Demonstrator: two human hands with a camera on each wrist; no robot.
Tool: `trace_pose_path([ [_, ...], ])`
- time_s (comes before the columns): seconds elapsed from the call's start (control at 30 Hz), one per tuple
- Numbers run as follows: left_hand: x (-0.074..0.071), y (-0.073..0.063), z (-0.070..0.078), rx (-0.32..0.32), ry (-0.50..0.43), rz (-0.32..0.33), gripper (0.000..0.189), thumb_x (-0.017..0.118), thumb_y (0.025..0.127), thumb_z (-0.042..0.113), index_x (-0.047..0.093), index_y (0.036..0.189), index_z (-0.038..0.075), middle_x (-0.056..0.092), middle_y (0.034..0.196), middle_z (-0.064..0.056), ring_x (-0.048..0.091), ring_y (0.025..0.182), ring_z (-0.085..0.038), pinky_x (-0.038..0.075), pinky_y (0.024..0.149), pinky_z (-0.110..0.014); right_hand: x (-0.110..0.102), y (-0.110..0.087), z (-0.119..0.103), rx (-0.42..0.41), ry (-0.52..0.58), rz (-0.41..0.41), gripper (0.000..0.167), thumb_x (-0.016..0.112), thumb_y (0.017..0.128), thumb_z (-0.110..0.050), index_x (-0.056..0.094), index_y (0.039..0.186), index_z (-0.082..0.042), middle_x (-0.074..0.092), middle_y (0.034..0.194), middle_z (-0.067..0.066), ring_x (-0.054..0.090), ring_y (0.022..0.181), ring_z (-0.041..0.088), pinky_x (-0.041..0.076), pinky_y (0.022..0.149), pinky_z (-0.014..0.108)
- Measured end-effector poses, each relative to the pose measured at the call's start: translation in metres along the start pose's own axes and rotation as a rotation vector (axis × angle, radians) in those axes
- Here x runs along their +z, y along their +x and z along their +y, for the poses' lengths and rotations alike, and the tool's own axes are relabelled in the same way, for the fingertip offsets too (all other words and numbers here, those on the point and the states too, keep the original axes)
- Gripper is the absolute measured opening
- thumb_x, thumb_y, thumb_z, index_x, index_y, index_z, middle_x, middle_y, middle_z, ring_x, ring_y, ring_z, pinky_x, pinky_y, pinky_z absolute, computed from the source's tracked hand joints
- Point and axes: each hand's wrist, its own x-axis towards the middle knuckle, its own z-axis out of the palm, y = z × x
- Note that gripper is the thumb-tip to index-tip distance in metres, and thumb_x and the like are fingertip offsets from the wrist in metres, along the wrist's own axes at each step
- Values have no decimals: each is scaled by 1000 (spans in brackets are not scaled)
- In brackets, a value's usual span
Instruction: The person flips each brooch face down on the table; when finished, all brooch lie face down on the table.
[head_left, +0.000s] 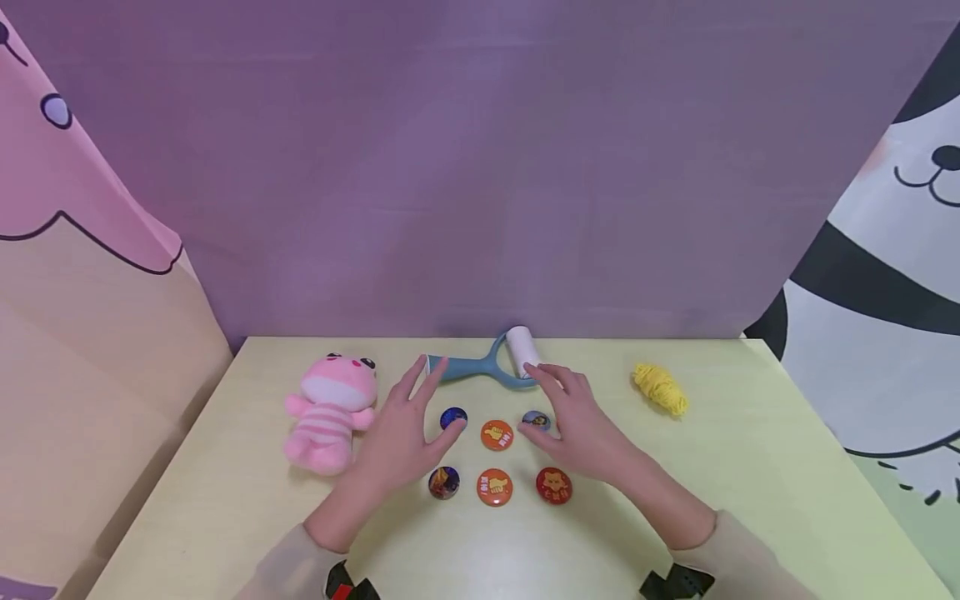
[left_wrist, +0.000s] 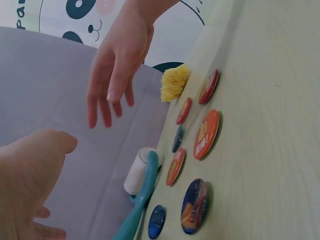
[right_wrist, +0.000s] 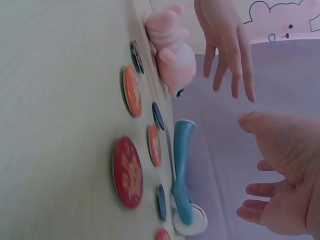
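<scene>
Both hands hover over the table with relaxed, spread fingers and hold nothing. My left hand (head_left: 401,433) is above the left side of a group of round badges, nearest a blue badge (head_left: 453,417) and a dark picture badge (head_left: 444,482). My right hand (head_left: 581,429) is over the right side and partly covers a blue-grey badge (head_left: 536,420). Between the hands lie two orange thumbs-up badges (head_left: 495,487), with a red badge (head_left: 554,486) to their right. Another red badge (left_wrist: 184,111) shows in the left wrist view, hidden from the head view.
Behind the badges lies a blue-handled lint roller (head_left: 480,367) with a white roll. A pink striped plush toy (head_left: 330,414) is left of my left hand. A bundle of yellow yarn (head_left: 660,389) lies at the right. A purple curtain (head_left: 480,167) hangs behind the table (head_left: 750,500).
</scene>
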Motion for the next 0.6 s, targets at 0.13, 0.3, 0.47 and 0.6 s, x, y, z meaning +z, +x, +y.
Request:
trace_pose_path([
  [0.13,12,4,0,-13,-48,-36,85,75,97,45,35,168,20,38,169,-22,52,145,-48,63,65,-36,16,14,-7,-17,20,-20,76,80,96,-30,44,159,-5,49,155,22,50,138,42,56,106,58],
  [0.3,23,5,-7,-26,-69,-58,83,78,95,36,41,164,12,43,165,-26,52,145,-48,64,93,-51,34,30,-11,-24,82,-77,66,78,97,-23,50,154,-3,58,149,20,64,127,40,59,102,55],
  [0.47,34,6,-16,-36,-95,-105,79,79,94,33,46,160,5,52,157,-27,54,144,-45,54,112,-55,49,43,-16,7,125,-138,55,78,97,-17,60,146,-3,66,142,17,70,118,37,62,98,48],
  [0.6,40,6,-19,-78,-130,-154,79,79,95,30,45,160,2,55,155,-25,55,143,-44,51,115,-55,61,50,-20,22,120,-177,52,79,96,-17,63,143,-3,69,139,16,71,116,32,63,97,45],
])
